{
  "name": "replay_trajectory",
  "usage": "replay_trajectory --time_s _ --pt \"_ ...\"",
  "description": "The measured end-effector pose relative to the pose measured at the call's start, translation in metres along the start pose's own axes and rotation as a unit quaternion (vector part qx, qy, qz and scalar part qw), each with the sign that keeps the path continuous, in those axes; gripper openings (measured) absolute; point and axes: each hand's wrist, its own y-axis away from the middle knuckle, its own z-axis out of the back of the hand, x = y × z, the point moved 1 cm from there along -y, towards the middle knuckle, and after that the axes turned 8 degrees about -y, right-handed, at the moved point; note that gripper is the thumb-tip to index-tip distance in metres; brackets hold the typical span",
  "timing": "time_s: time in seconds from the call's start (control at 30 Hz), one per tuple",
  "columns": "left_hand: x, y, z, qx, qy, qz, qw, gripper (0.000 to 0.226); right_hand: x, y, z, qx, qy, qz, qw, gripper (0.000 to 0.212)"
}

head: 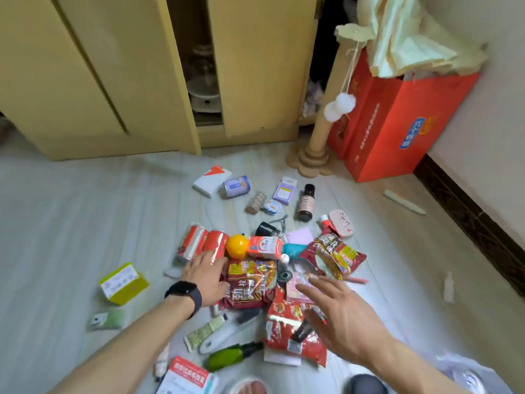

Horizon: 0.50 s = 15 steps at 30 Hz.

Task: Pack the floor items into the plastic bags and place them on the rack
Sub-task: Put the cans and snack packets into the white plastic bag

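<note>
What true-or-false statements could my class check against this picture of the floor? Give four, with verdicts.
1. The left hand wears a black wristband. True.
2. The orange ball lies between a red can and a carton. True.
3. The right hand holds the brown bottle. False: it is open over the red packets; the bottle lies apart, farther off.
4. The red box stands left of the cupboard. False: it stands to its right.
</note>
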Motion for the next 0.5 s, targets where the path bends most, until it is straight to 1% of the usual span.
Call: replay_trajectory --time_s 0.1,0.2,0.33,0.43,0.5 --pt "0.037 -0.026 -0.024 0.004 0.055 0.093 0.994 0.079 0.010 -0.044 -0.044 0.055 0.004 0.002 0.998 0.060" --pt "0.061 -0.057 -0.033 -0.017 0.098 0.144 0.985 0.092 0.022 -0.086 -0.090 0.083 -0.007 -0.002 0.997 0.061" --pt "0.076 -0.100 -0.037 -0.038 0.218 0.195 0.956 0.107 0.031 -0.122 -0.136 0.089 -0.004 -0.009 0.996 0.066" --pt "0.080 -0.127 -0.040 0.001 0.258 0.205 0.944 0.119 0.024 -0.129 -0.159 0.103 0.002 -0.019 0.995 0.069" --pt "0.076 -0.136 -0.043 0.030 0.238 0.216 0.947 0.128 0.017 -0.128 -0.169 0.107 0.008 -0.019 0.994 0.069"
